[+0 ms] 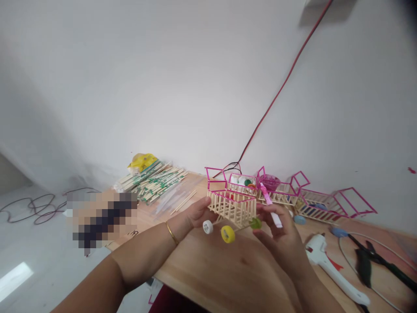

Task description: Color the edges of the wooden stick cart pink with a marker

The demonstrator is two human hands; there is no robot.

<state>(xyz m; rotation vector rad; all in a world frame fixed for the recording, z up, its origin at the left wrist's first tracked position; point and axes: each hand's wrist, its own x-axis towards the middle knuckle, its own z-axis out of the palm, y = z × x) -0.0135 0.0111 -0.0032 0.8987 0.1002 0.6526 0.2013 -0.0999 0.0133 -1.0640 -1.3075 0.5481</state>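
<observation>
"Bare forearms [140, 265] filled the foreground. What did the hands have?"

"Left hand [197, 213]: fingers closed on one end of a wheeled stick cart [233, 208], held up over the tabletop [228, 269]. Right hand [282, 226]: half open around the green wheel [256, 223], a pink-and-white strip [267, 195] across its fingers. Whether those gripped anything, I couldn't tell."

"Any room to move?"

"Bare wood ran below the cart to the table's front edge. Behind, magenta-trimmed carts [319, 210] lined the wall; rightward, a white glue gun [332, 267] and black pliers or cutters [363, 266] took up the surface; leftward, stick bundles [159, 182]."

"Writing?"

"Green print on the bundles' wrapping, too small to read, and dark strokes [133, 233] near the left edge, illegible."
</observation>
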